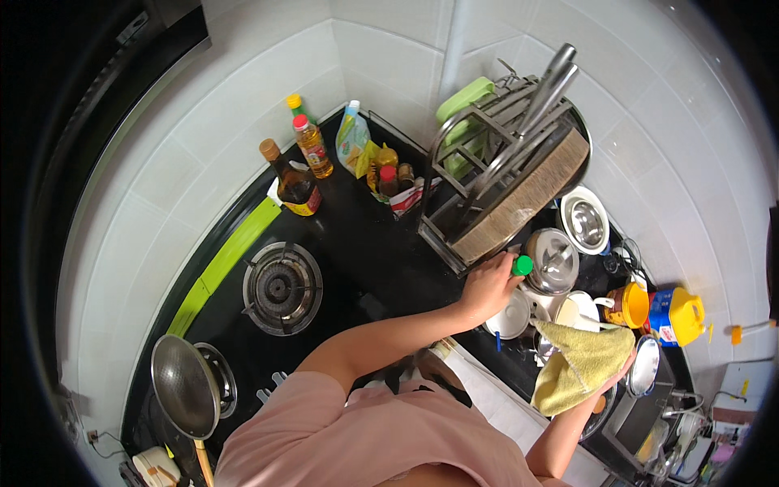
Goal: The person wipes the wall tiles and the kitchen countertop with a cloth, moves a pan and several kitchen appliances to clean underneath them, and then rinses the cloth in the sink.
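Note:
My left hand (492, 286) is closed around a bottle with a green cap (522, 265); most of the bottle is hidden. It is beside the wooden chopping board (523, 195) in the metal rack and a steel pot with a glass lid (552, 262). Over my right hand (618, 372) drapes a yellow cloth (581, 365), held above the crowded counter and hiding most of the fingers. Below and beside my hands are a white bowl (510, 313) and a yellow tub (635, 304).
On the left are a gas burner (280, 289) and a wok (185, 386) on another burner. Sauce bottles (314, 149) and seasoning packets (353, 140) line the back corner. A yellow-capped jug (684, 316) and a sink (636, 420) are at the right.

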Motion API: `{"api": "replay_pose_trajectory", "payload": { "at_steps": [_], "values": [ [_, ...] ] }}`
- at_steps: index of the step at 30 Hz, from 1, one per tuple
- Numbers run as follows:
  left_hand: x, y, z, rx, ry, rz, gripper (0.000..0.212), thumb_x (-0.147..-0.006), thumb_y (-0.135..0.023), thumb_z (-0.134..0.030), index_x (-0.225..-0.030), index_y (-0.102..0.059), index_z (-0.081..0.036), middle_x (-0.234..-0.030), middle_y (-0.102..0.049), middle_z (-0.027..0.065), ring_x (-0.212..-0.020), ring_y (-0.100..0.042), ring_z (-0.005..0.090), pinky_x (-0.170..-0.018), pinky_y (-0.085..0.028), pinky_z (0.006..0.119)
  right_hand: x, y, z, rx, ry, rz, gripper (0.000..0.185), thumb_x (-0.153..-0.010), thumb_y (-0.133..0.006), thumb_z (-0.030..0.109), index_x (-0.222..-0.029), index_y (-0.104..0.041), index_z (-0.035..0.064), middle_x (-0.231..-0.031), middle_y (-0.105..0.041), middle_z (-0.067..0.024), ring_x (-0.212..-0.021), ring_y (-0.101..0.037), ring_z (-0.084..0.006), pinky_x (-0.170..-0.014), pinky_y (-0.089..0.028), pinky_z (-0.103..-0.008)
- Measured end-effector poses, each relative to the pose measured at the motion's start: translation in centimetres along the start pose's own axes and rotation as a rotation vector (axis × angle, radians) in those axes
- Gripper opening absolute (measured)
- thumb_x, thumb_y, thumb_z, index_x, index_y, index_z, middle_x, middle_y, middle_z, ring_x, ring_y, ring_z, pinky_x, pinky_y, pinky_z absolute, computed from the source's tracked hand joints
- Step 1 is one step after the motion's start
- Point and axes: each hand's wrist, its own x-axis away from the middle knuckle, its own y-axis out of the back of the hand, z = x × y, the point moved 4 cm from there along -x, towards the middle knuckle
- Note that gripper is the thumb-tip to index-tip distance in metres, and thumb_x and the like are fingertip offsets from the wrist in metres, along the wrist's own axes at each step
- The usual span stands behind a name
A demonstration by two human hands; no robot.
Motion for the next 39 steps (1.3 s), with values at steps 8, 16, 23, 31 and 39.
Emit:
{"api": "replay_pose_trajectory", "payload": {
  "at_steps": [8,16,23,31,39],
  "values": [
    [0.7,0.3,-0.7,-0.053,0.037,-0.026,0.062,-0.082,-0.054,-0.021,-0.129,-0.024,0.004,-0.124,-0.038,0.0258,-0.113,-0.04,0.0397,-0.095,-0.034,0.042,-0.2,-1.6,-2.2,0.134,-0.059,0.052,0.03,-0.088,-0.038,0.032,-0.086,-0.053,0.0058,-0.08,-0.056,-0.0067,-0.074,-0.056,-0.0201,-0.069,-0.048,-0.0332],
    [2.1,17.8,4.5,-0.217,0.039,-0.655,0.034,-0.069,-0.058,-0.003,-0.099,-0.043,-0.001,-0.1,-0.045,0.0152,-0.095,-0.046,0.0274,-0.082,-0.038,0.034,0.0,-3.6,-4.0,0.045,-0.136,0.079,0.031,-0.085,-0.039,0.034,-0.084,-0.053,0.0066,-0.079,-0.057,-0.006,-0.071,-0.056,-0.0201,-0.067,-0.048,-0.0333],
    [-1.3,33.5,23.3,-0.44,0.624,-0.864,0.072,-0.067,-0.072,-0.042,-0.115,-0.042,0.004,-0.117,-0.048,0.0239,-0.111,-0.045,0.0355,-0.086,-0.039,0.042,1.2,-6.5,-5.3,-0.154,-0.312,0.204,0.029,-0.081,-0.041,0.032,-0.083,-0.054,0.0066,-0.077,-0.058,-0.0071,-0.069,-0.057,-0.0213,-0.066,-0.049,-0.0348],
    [-1.2,30.7,18.5,-0.333,0.287,-0.802,0.037,-0.077,-0.065,-0.028,-0.1,-0.05,-0.002,-0.086,-0.061,0.0186,-0.082,-0.059,0.0345,-0.069,-0.045,0.037,0.8,-5.6,-2.7,0.038,-0.12,0.203,0.03,-0.083,-0.039,0.03,-0.082,-0.055,0.0041,-0.077,-0.058,-0.0091,-0.071,-0.058,-0.022,-0.066,-0.049,-0.0349],
    [1.8,24.2,6.0,-0.1,0.211,-0.327,0.041,-0.073,-0.07,-0.022,-0.105,-0.053,-0.002,-0.083,-0.063,0.0141,-0.074,-0.063,0.0265,-0.063,-0.047,0.032,-1.0,-1.9,-1.5,-0.027,-0.084,0.165,0.03,-0.083,-0.042,0.034,-0.085,-0.054,0.0067,-0.08,-0.059,-0.0084,-0.073,-0.058,-0.0217,-0.069,-0.048,-0.0346]
  ]
}}
